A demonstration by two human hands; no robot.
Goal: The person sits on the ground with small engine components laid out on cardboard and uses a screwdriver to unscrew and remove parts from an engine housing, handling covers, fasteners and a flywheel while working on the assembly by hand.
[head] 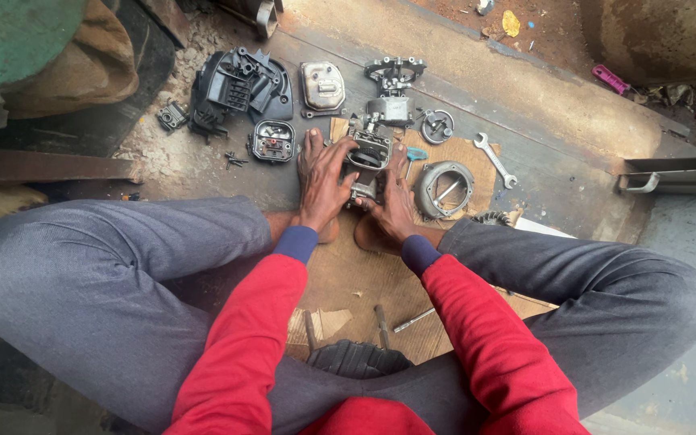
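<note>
I sit on the ground with my knees spread, in grey trousers and red sleeves. A grimy small engine block (370, 153) stands on a sheet of cardboard (348, 278) between my bare feet. My left hand (321, 181) grips the block's left side. Pressed against its right side is my right hand (395, 201). Both hands are dark with grease. The block's lower part is hidden behind my fingers.
Loose engine parts lie beyond the block: a black plastic housing (239, 84), a metal cover (322, 86), a small open casing (274, 141), a round grey housing (443, 189), a spanner (495, 159). A metal rail (674, 177) lies at the right.
</note>
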